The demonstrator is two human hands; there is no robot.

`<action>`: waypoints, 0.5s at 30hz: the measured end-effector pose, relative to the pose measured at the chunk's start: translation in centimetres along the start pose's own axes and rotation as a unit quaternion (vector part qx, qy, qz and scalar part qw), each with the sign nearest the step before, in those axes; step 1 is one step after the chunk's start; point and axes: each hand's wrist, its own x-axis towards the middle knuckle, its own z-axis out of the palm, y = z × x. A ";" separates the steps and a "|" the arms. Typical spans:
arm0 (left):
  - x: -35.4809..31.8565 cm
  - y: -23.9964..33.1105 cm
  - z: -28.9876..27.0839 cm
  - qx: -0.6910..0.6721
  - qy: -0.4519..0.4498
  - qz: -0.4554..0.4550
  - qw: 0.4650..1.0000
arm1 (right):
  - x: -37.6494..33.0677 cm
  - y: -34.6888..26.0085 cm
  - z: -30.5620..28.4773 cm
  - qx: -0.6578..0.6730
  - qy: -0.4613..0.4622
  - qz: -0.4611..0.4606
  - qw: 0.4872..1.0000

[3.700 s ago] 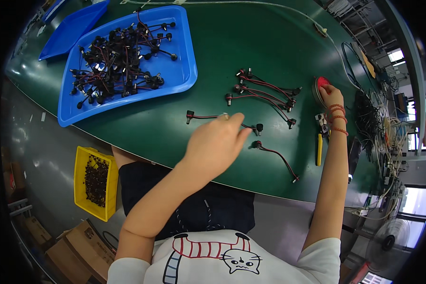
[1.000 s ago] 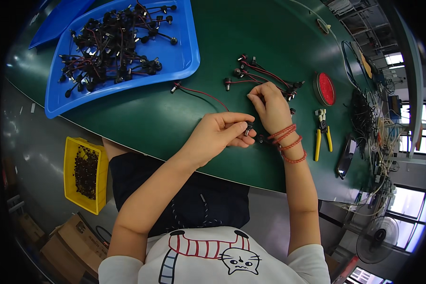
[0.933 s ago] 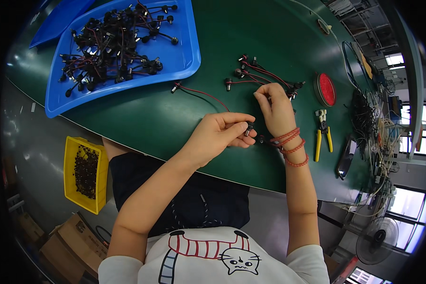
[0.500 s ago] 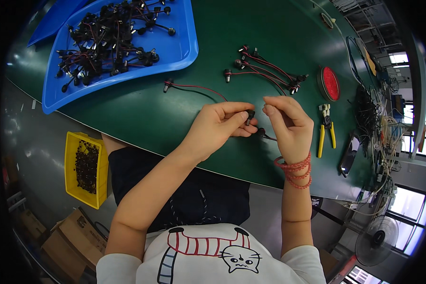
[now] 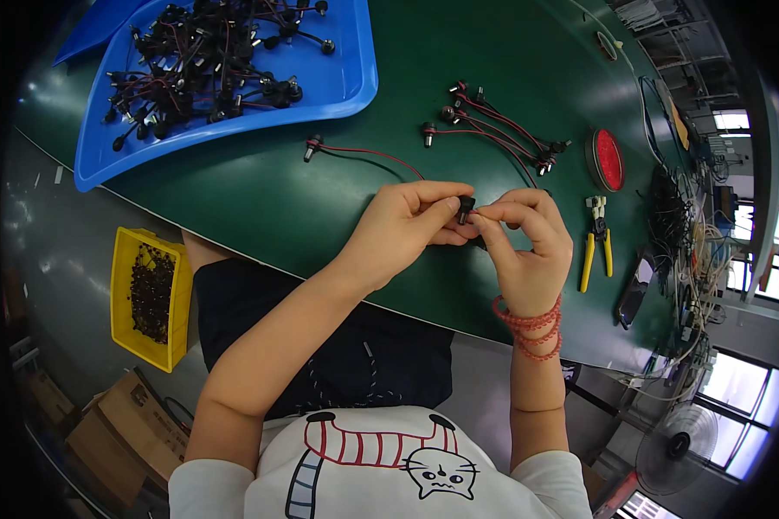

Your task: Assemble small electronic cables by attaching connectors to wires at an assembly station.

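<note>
Between thumb and fingers, my left hand (image 5: 402, 225) holds a black barrel plug (image 5: 466, 206) with its metal tip pointing down. My right hand (image 5: 532, 251), a red beaded bracelet at its wrist, pinches close against the plug's right side. A hint of red shows at those fingertips, too small to make out. Just beyond my left hand, a single lead (image 5: 363, 152) with a plug at its left end runs toward my fingers. A little farther off lies a group of similar red-and-black leads (image 5: 502, 130) with plugs at both ends.
A blue tray (image 5: 355, 95) heaped with plug leads stands at the far left. On the right are a round dish of red bits (image 5: 608, 160), yellow-handled pliers (image 5: 595, 246) and a dark phone-like object (image 5: 637, 290). Below the table edge sits a yellow bin (image 5: 177, 316) of small dark parts.
My right hand has moved left, and its fingertips now meet at the plug. My left hand keeps its hold. The whole view has shifted slightly.
</note>
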 end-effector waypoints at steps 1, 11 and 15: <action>0.0 0.0 -0.1 -0.001 0.002 0.001 1.000 | 0.1 0.0 0.1 -0.036 0.002 -0.028 0.999; -0.1 0.2 0.0 0.000 0.005 0.003 1.000 | 0.9 -0.5 0.1 -0.198 -0.023 -0.153 0.968; -0.1 0.1 -0.1 -0.004 0.003 0.005 1.000 | 1.1 -0.8 0.1 -0.218 -0.033 -0.163 0.962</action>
